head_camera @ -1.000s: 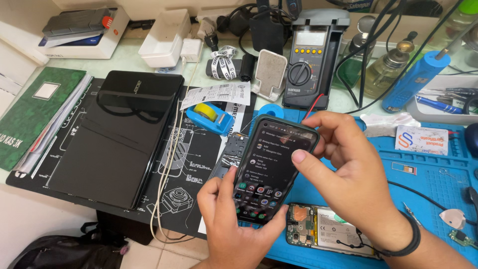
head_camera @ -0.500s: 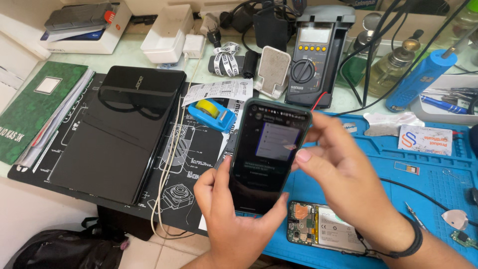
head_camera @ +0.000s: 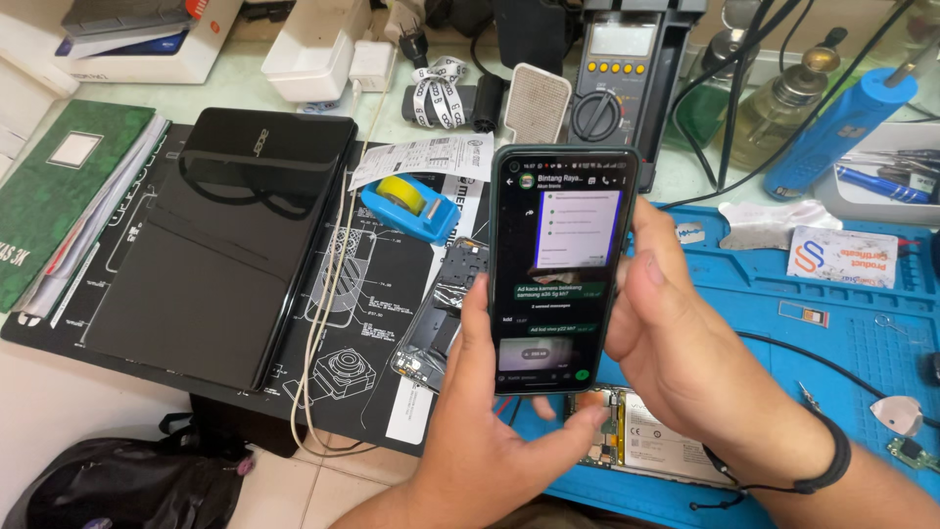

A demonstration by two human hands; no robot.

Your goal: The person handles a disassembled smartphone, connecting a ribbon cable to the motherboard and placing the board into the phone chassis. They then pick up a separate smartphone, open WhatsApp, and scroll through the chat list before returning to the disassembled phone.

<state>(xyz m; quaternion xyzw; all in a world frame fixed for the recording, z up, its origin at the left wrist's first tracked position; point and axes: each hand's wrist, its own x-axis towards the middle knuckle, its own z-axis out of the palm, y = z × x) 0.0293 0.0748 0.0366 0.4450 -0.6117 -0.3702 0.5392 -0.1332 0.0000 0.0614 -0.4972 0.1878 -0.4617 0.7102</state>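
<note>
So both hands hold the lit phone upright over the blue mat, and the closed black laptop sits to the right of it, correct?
Not quite. The head view shows the left hand and right hand holding the lit phone upright over the blue mat, but the closed black laptop sits to the left of it, not the right.

I see two bare hands, the left hand (head_camera: 480, 441) and the right hand (head_camera: 685, 333), with no gloves, rings or sleeves on them. My right wrist carries a thin black band (head_camera: 832, 460), with a fine black cord trailing from it. The fingernails are short and unpainted.
</note>
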